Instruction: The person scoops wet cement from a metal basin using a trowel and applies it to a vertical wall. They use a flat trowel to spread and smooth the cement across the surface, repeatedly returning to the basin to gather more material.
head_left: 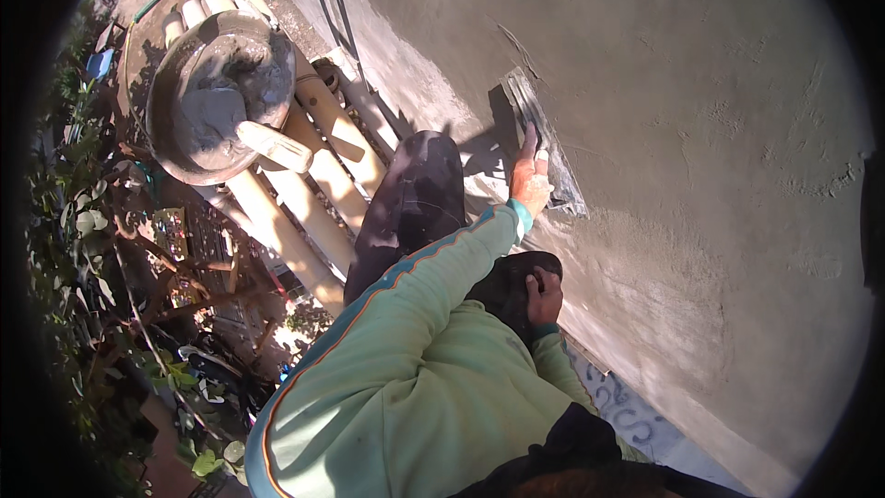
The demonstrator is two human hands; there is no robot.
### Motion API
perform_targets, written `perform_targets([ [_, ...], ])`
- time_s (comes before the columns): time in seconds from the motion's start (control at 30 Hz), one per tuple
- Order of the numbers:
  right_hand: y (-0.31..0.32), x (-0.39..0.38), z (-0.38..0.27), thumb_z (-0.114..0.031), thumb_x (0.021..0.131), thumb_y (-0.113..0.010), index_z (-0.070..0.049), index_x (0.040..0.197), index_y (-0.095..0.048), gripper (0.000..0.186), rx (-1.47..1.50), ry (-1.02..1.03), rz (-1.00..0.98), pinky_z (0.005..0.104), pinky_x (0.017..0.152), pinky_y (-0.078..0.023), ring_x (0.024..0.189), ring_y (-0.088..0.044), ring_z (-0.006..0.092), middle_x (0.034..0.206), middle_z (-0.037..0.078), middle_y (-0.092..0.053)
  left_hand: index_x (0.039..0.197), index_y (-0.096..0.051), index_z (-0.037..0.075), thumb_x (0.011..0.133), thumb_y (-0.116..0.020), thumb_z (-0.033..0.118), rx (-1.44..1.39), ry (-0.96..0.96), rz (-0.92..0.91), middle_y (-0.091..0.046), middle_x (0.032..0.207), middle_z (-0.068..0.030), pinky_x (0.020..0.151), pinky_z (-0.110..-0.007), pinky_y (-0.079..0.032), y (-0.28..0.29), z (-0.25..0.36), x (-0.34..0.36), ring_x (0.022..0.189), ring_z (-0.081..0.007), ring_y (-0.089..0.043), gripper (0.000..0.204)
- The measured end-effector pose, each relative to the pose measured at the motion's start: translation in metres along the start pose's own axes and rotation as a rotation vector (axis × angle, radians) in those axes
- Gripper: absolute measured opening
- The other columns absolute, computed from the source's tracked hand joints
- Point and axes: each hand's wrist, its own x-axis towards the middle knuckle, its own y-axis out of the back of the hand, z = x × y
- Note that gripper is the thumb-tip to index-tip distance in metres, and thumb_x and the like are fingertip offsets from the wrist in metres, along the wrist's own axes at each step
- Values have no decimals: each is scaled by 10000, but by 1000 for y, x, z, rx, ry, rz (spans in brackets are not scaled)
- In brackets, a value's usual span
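My left hand (531, 183) grips a long, mortar-smeared metal trowel (555, 161) pressed against the grey plastered wall (710, 120). My sleeved left arm reaches across my body to it. Lower down, my right hand (544, 293) rests with bent fingers gripping my dark-clad right knee (502, 281). To the upper left, a round bucket (159, 101) holds wet grey mortar (207, 115), with a pale tool handle (272, 145) sticking out over its rim. The bucket has a wire handle with a green grip.
Pale bamboo poles (304, 221) form a slatted platform under the bucket and beside my left leg (413, 184). Leafy branches (88, 249) and jumbled debris lie below at the left. Dark upright strips (336, 14) stand near the wall at the top. A patterned pale surface (618, 410) shows low at the right.
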Motion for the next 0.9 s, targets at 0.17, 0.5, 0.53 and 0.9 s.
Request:
perform_targets([
  [0.17, -1, -5, 0, -247, 903, -734, -9, 1153, -732, 345, 175, -99, 16, 455, 899, -521, 989, -661, 371, 1071, 193, -677, 1626, -357, 178, 1058, -535, 198, -286, -29, 38, -471, 728, 50, 489, -294, -529, 70, 84, 96, 529, -58, -410, 595],
  [0.5, -9, -1, 25, -210, 871, -744, -42, 1120, -747, 301, 81, -12, 14, 445, 915, -513, 1008, -659, 366, 1047, 185, -688, 1642, -295, 143, 1074, -493, 203, -109, -85, -60, -535, 1027, -39, 608, -310, -554, -24, 2, -19, 744, -117, -517, 605],
  [0.53, -9, -2, 31, -206, 869, -744, -39, 1121, -747, 302, 106, -27, 27, 445, 916, -514, 1006, -659, 365, 1043, 185, -689, 1644, -285, 132, 1077, -488, 207, -92, -116, -44, -541, 1070, -57, 631, -316, -557, -19, -2, -21, 783, -130, -531, 607],
  [0.9, -15, -1, 28, -197, 866, -742, -35, 1121, -749, 301, 127, -5, 38, 449, 893, -520, 983, -667, 356, 1024, 178, -687, 1618, -351, 127, 1096, -462, 197, -52, -5, -32, -542, 866, 14, 526, -307, -545, 6, 49, 25, 598, -84, -476, 538],
])
